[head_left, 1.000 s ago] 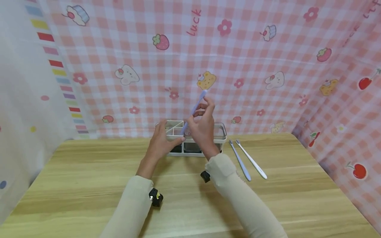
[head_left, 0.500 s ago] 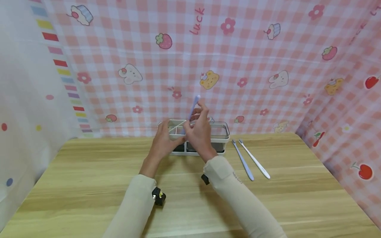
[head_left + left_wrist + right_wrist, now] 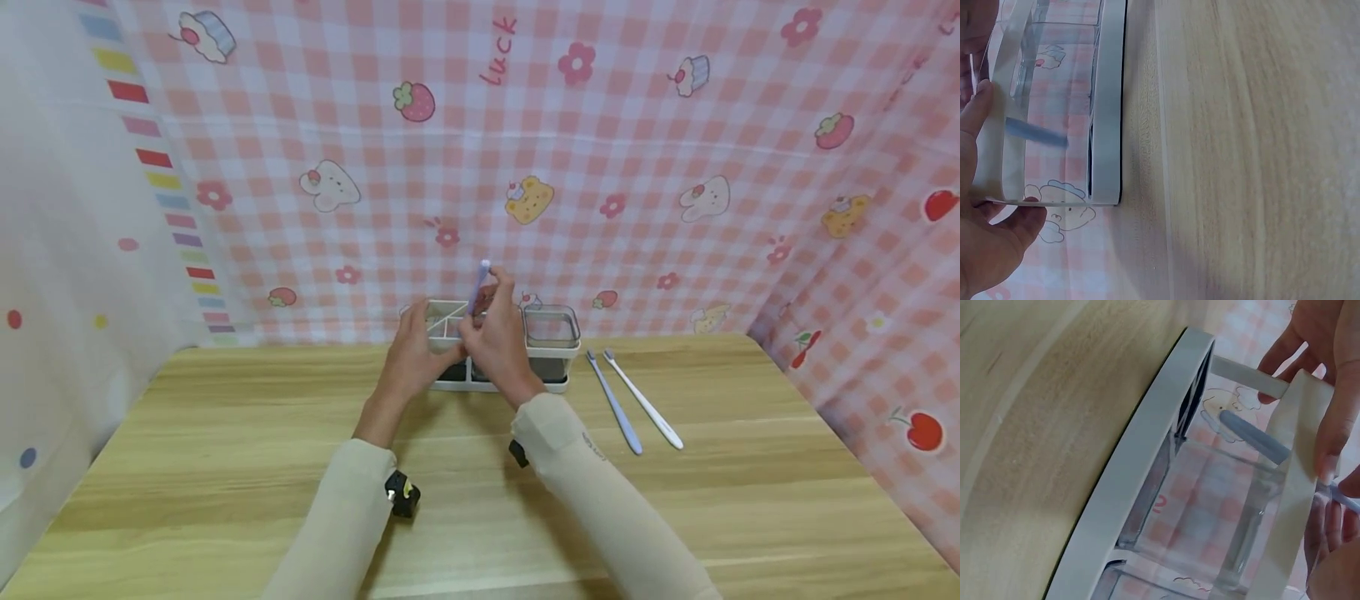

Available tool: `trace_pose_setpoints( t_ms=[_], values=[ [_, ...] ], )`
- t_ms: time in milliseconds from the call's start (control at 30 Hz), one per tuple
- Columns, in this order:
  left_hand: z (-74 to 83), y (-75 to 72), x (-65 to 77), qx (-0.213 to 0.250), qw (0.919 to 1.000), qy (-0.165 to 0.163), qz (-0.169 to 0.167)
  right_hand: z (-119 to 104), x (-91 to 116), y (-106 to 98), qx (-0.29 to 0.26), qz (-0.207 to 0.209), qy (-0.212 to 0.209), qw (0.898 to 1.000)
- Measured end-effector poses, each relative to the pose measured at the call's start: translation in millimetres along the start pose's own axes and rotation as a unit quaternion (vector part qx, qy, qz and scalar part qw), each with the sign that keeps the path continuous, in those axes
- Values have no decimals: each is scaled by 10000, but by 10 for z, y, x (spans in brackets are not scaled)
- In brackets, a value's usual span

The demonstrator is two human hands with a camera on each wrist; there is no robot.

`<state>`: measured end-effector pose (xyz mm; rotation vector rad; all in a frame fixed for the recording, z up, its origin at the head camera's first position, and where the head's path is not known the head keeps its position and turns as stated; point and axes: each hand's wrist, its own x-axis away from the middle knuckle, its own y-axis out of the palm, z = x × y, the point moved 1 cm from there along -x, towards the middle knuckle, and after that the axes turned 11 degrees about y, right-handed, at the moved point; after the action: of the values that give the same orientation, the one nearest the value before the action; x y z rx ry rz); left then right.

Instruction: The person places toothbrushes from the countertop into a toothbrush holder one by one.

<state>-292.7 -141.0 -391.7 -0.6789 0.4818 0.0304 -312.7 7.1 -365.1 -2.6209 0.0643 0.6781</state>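
Observation:
A white toothbrush holder (image 3: pixel 536 387) stands at the back of the table, with divided slots at its left end. My left hand (image 3: pixel 408 354) grips that end, thumb along the front of the upper rail and fingers round the side. My right hand (image 3: pixel 495 337) pinches a light purple toothbrush (image 3: pixel 478 285) that stands tilted in one of the slots, head up. Below the upper rail, the toothbrush's handle end (image 3: pixel 1254 436) hangs free above the base in the right wrist view. Clear cups (image 3: pixel 551 325) fill the holder's right part, partly hidden by my right hand.
On the table right of the holder lie a purple toothbrush (image 3: pixel 615 404) and a white toothbrush (image 3: pixel 645 400), heads toward the back. A pink checked cloth (image 3: pixel 622 125) hangs close behind the wooden table (image 3: pixel 225 467).
My right hand has moved down and left with the toothbrush, whose handle has slid deeper through the slot. The left hand keeps its grip on the holder.

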Motion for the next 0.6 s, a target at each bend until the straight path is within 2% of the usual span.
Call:
trace_pose_setpoints(
  t_ms=[333, 600],
  values=[
    [-15, -12, -6, 60, 9999, -53, -87, 9, -67, -23, 690, -262, 242, 9970],
    [-15, 3, -4, 19, 10000, 55, -49, -18, -91, -38, 859, -588, 488, 9934]
  ],
)
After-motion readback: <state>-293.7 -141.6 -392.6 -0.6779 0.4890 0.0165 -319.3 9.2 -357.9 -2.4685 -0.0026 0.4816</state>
